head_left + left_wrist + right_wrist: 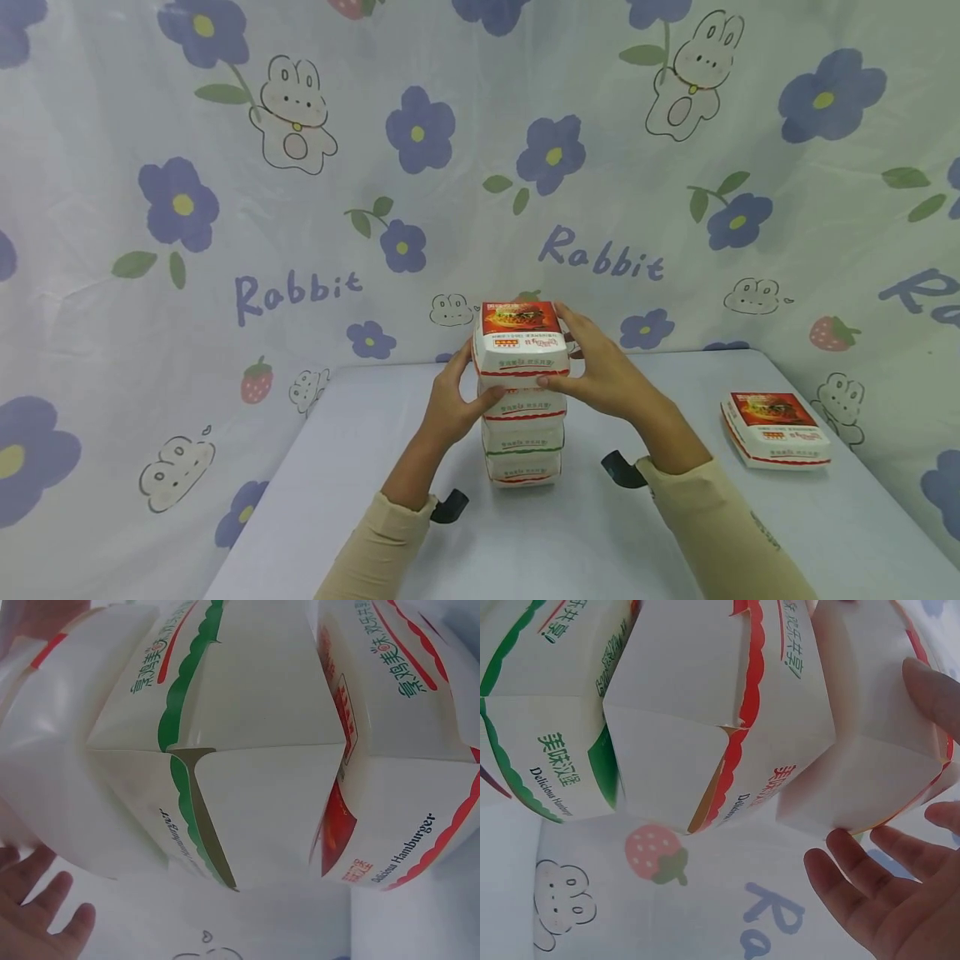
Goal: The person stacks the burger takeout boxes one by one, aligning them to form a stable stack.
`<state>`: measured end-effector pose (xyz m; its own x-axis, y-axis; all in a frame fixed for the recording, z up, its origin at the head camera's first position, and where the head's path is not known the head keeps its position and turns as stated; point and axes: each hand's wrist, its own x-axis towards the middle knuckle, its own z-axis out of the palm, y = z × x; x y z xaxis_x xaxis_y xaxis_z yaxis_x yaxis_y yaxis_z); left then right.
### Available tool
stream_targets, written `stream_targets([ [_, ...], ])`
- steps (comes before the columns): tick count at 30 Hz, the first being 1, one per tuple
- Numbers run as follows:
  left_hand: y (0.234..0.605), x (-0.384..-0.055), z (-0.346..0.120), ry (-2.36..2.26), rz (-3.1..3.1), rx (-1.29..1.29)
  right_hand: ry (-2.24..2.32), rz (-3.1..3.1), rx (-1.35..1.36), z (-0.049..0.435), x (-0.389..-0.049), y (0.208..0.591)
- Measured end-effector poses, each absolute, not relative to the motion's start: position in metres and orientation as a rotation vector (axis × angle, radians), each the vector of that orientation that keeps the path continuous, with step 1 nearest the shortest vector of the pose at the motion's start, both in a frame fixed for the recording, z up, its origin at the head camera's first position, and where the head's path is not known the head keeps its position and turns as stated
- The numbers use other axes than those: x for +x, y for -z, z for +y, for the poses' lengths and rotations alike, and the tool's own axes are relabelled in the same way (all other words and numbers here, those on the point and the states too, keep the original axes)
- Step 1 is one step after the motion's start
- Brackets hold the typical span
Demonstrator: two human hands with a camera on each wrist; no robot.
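Observation:
A stack of several white paper burger boxes stands on the table. The top burger box [522, 346] has a red burger picture on its lid and a red wavy line. Below it sit a second red-lined box [525, 406], a green-lined box [523, 439] and a red-lined bottom box [523, 471]. My left hand [455, 400] holds the top box from the left, thumb near its lower front edge. From the right, my right hand [606, 371] grips the same box, thumb at the front. The right wrist view shows the right thumb [934, 694] against the box side.
Another burger box [776, 431] with a red lid picture lies apart at the right side of the white table [375, 467]. Behind the table hangs a curtain [480, 167] printed with rabbits and purple flowers. Dark wrist mounts [624, 469] stick out from the cuffs beside the stack.

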<state>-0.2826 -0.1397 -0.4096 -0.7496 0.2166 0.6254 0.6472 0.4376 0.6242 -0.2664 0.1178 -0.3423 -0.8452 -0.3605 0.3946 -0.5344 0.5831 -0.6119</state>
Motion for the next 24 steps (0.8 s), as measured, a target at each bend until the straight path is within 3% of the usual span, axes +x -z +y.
stream_targets([
  [24,0.4149,-0.2820,-0.1391,1.261,-2.273,-0.688,-1.125,-2.588,0.759,0.1173,-0.2668,0.3466],
])
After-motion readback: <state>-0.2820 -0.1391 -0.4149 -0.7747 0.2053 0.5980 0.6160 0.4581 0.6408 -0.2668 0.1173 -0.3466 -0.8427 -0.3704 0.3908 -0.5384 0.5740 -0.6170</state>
